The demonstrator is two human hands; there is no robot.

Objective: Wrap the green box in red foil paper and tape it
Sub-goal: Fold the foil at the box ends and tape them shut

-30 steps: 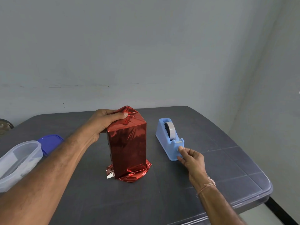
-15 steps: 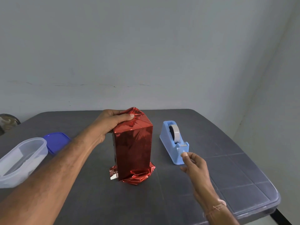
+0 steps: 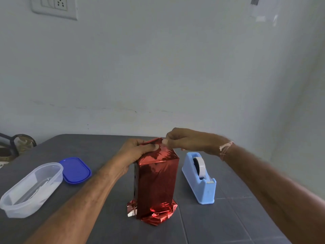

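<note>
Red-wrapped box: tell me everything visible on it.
The red-wrapped box stands upright on the dark grey table, beside the blue tape dispenser without touching it. Shiny, creased red foil covers it; no green shows. The foil is gathered into folds on top and crumples loosely around the base, its silvery underside showing at one lower corner. The left hand grips the top, thumb on the folds; the right hand pinches the top ridge. Any tape there is too small to tell.

Bare room corner in soft, even light.
Pale grey-blue wall [image 3: 158, 67] behind, white socket plate [image 3: 54, 7] high at left, side wall [image 3: 307, 103] at right; dark grey surface [image 3: 228, 219] below, with faint grid lines.
</note>
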